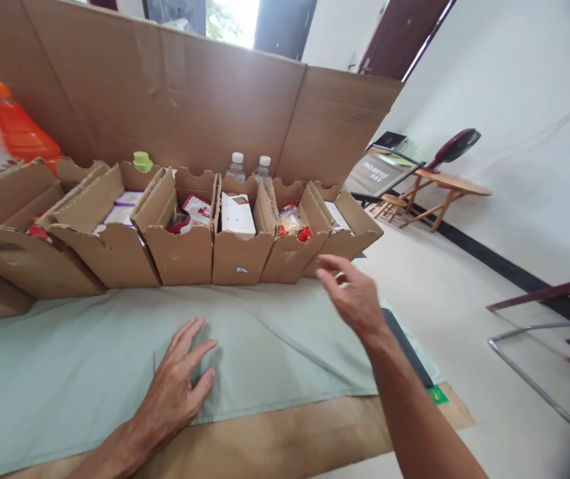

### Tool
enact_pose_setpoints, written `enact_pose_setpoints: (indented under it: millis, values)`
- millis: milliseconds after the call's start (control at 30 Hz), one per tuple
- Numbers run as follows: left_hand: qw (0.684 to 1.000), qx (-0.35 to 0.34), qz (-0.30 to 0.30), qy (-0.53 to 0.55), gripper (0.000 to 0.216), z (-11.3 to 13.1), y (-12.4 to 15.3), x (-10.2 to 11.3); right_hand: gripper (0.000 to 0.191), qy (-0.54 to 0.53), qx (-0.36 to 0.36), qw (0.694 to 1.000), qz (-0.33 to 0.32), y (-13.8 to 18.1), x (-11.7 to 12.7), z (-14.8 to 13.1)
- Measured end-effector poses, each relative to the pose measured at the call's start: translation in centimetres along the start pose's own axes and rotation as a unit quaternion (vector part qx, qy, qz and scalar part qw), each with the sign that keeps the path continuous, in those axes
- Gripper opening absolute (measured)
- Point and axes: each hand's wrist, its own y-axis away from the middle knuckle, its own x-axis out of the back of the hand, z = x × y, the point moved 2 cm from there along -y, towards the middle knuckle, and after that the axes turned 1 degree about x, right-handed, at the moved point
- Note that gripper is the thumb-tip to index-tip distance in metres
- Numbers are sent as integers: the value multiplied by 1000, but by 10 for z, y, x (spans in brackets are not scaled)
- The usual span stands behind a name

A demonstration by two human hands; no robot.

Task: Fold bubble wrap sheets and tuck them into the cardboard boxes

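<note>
Standing just beyond the right hand (350, 293) is a cardboard box (352, 245).

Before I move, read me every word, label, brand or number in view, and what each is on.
No text can be quoted with certainty.
Grey panel near the wall: pale, tilted lettering, too blurred to read.
Red-and-white packet: print too blurred.
White box: tiny marks, unreadable.
Cardboard bin around that box: front mark too small to read.
Green patch: yellow mark, unclear.
</note>
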Motion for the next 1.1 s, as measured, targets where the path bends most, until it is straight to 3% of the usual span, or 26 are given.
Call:
enact_pose_setpoints:
  millis: [100, 167, 200, 267, 333, 400, 567, 700, 767, 833, 900, 967, 1100]
  values:
    - [1000, -5, 11, 5, 29, -2, 0, 4, 56, 21, -64, 997, 47, -24, 28, 17]
    - [1000, -9, 16, 2, 29, -4, 0, 5, 70, 23, -116, 993, 12, -47, 36, 25]
    - [1000, -10, 18, 0, 29, -5, 0, 5, 68, 21, -135, 990, -18, -57, 36, 27]
    - [1000, -6, 23, -4, 28, -7, 0, 3, 46, 18, -145, 987, -64, -72, 32, 26]
    - [1000, 1, 29, -8, 28, -8, 0, 2, 20, 17, -137, 987, -83, -79, 27, 21]
    - [999, 8, 33, -10, 28, -9, 1, 2, 9, 21, -130, 988, -85, -78, 26, 18]
    - [999, 15, 30, -11, 29, -8, 3, 3, 12, 37, -117, 990, -63, -66, 37, 19]
    - [999, 11, 29, -9, 29, -6, 1, 3, 39, 49, -102, 993, -30, -50, 52, 1]
    - [1000, 14, 24, -6, 29, -4, 0, 3, 44, 51, -60, 997, 11, -40, 52, -23]
    - [1000, 19, 21, -1, 30, -4, -1, 2, 32, 65, 40, 997, 30, -33, 40, -55]
    - [999, 23, 23, 4, 30, -4, -1, 1, 24, 105, 174, 979, 3, -30, 15, -88]
    - [999, 29, 31, 10, 30, -5, -1, 0, 28, 163, 269, 949, -35, -33, -17, -110]
    - [996, 70, 52, 30, 32, -8, -5, 6, 13, 225, 310, 920, -79, -47, -64, -116]
